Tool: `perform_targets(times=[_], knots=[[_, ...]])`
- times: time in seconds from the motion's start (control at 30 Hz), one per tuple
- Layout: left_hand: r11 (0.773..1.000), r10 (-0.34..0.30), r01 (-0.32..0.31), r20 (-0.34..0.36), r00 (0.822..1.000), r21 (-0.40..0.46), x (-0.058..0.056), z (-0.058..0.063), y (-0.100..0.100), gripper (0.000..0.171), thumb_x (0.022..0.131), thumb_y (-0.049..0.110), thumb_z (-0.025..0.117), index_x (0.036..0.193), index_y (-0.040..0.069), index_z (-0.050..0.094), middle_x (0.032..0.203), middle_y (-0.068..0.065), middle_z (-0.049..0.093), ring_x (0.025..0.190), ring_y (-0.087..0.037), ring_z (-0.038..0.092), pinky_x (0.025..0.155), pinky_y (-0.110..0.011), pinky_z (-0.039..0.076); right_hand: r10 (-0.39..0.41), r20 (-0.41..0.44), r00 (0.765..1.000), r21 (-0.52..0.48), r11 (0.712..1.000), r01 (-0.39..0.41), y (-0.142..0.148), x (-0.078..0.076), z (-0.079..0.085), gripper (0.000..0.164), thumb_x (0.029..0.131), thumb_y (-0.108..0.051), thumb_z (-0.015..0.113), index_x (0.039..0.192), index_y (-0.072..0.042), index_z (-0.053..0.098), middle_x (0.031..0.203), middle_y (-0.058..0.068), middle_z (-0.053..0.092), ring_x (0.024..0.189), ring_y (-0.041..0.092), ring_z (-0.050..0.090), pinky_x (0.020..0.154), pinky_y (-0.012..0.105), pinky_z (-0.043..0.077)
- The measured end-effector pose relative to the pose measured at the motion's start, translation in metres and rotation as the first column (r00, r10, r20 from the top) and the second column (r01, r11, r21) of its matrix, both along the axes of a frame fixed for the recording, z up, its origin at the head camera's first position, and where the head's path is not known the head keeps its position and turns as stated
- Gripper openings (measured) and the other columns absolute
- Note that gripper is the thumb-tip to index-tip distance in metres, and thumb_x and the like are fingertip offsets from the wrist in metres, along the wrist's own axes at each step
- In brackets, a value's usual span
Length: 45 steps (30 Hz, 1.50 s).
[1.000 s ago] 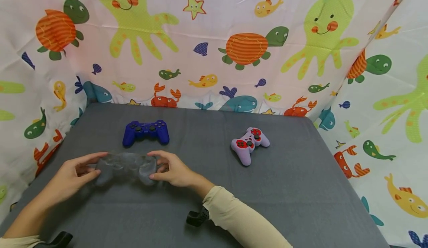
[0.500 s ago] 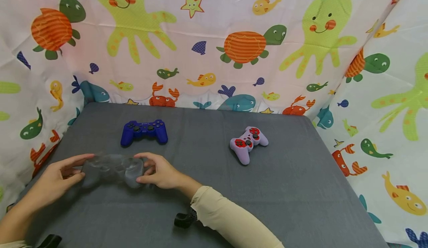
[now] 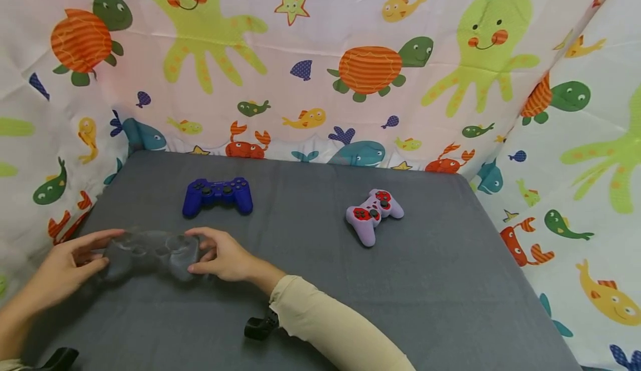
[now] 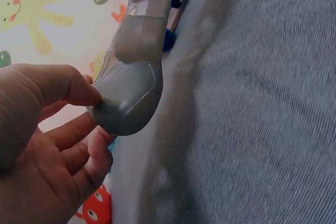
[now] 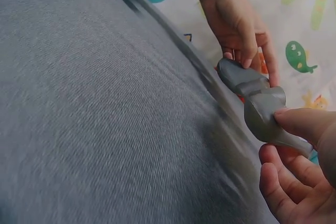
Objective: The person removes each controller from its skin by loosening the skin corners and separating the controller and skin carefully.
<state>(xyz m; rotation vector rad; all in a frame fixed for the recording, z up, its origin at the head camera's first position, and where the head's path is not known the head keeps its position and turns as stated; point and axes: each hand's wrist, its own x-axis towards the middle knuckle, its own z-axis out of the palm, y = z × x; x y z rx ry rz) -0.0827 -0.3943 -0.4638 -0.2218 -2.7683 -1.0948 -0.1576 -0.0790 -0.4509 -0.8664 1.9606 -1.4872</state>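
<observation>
— Why are two hands used for the see-through shell [image 3: 151, 243]?
— The left hand [image 3: 67, 268] pinches one end and the right hand [image 3: 224, 256] the other, probably so that it hangs level above the grey cloth [image 3: 320, 304].
— And farther?
— The lilac controller [image 3: 371, 217] lies at the right, turned askew; then the blue controller [image 3: 217, 194], behind the shell. No hand touches them, perhaps to leave room.

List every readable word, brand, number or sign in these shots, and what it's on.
None readable.
Blue controller: any centre or button markings too small to read.
Lilac controller: button markings too small to read.
Clear shell: no lettering visible.
Patterned backdrop: sea-animal pictures, no lettering visible.
</observation>
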Motion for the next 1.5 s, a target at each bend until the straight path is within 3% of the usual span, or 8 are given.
perform_targets(times=[0.3,0.47,0.57,0.83,1.0,1.3,1.43,1.5], knots=[[0.997,0.048,-0.041,0.099,0.994,-0.072,-0.003,-0.003,-0.018,0.054,0.093,-0.008,0.059,0.146,-0.003,0.047,0.133,-0.042,0.051,0.08,0.017,0.052,0.054,-0.027,0.041,-0.022,0.061,0.998,0.003,1.0,0.022,-0.023,0.002,-0.002,0.065,0.088,0.001,0.075,0.147,-0.014,0.05,0.099,0.002,0.061,0.074,0.0,0.065,0.061,0.018,0.052],[0.993,0.054,-0.045,0.088,0.995,-0.107,-0.01,-0.003,-0.029,0.055,0.09,-0.01,0.06,0.144,-0.005,0.049,0.133,-0.045,0.049,0.091,0.023,0.045,0.058,-0.022,0.044,-0.062,0.051,0.997,0.046,0.997,0.06,-0.034,0.005,0.001,0.066,0.088,-0.002,0.077,0.146,-0.019,0.052,0.115,0.003,0.064,0.076,0.0,0.065,0.061,0.019,0.053],[0.99,0.052,-0.043,0.066,0.996,-0.132,-0.014,-0.002,-0.034,0.056,0.088,-0.013,0.06,0.142,-0.007,0.049,0.132,-0.046,0.049,0.096,-0.008,0.063,0.06,-0.018,0.043,-0.079,0.041,0.996,0.06,0.995,0.077,-0.042,0.006,0.003,0.067,0.087,-0.003,0.077,0.146,-0.021,0.052,0.12,0.004,0.063,0.075,-0.001,0.064,0.06,0.019,0.053],[0.987,0.061,-0.057,0.022,0.998,-0.151,-0.014,-0.003,-0.04,0.058,0.088,-0.015,0.06,0.144,-0.007,0.048,0.136,-0.043,0.049,0.098,0.024,0.034,0.063,-0.008,0.039,-0.084,0.033,0.996,0.071,0.994,0.081,-0.055,0.008,0.0,0.069,0.085,0.001,0.078,0.146,-0.018,0.052,0.107,0.002,0.064,0.069,-0.001,0.062,0.058,0.017,0.051],[0.981,0.079,-0.069,0.047,0.996,-0.181,-0.013,-0.007,-0.043,0.061,0.087,-0.016,0.06,0.145,-0.007,0.046,0.135,-0.046,0.048,0.104,-0.042,0.052,0.062,-0.011,0.039,-0.1,0.024,0.995,0.102,0.99,0.097,-0.061,0.01,-0.002,0.068,0.085,0.0,0.078,0.145,-0.02,0.052,0.104,-0.001,0.063,0.067,-0.003,0.061,0.057,0.017,0.051],[0.982,0.075,-0.06,0.078,0.994,-0.181,-0.011,-0.012,-0.043,0.063,0.085,-0.018,0.06,0.145,-0.01,0.045,0.132,-0.049,0.047,0.095,-0.03,0.061,0.06,-0.016,0.043,-0.091,-0.174,0.981,0.275,0.951,0.137,-0.066,0.012,-0.003,0.067,0.085,-0.014,0.082,0.144,-0.028,0.053,0.115,-0.003,0.068,0.066,-0.004,0.059,0.069,0.011,0.046],[0.982,0.072,-0.057,0.078,0.994,-0.181,-0.011,-0.014,-0.043,0.06,0.085,-0.017,0.062,0.143,-0.011,0.046,0.128,-0.048,0.05,0.09,0.026,0.039,0.06,-0.016,0.043,-0.044,-0.281,0.959,0.345,0.928,0.144,-0.065,0.012,-0.005,0.067,0.085,-0.023,0.083,0.145,-0.03,0.052,0.107,-0.008,0.069,0.077,-0.002,0.057,0.076,0.01,0.041],[0.981,0.071,-0.054,0.083,0.994,-0.187,-0.012,-0.015,-0.043,0.06,0.085,-0.017,0.062,0.142,-0.012,0.046,0.127,-0.048,0.051,0.088,0.021,0.046,0.06,-0.018,0.045,-0.016,-0.308,0.951,0.375,0.917,0.136,-0.065,0.012,-0.005,0.067,0.086,-0.025,0.082,0.146,-0.03,0.051,0.101,-0.009,0.069,0.079,-0.002,0.055,0.075,0.01,0.041]])
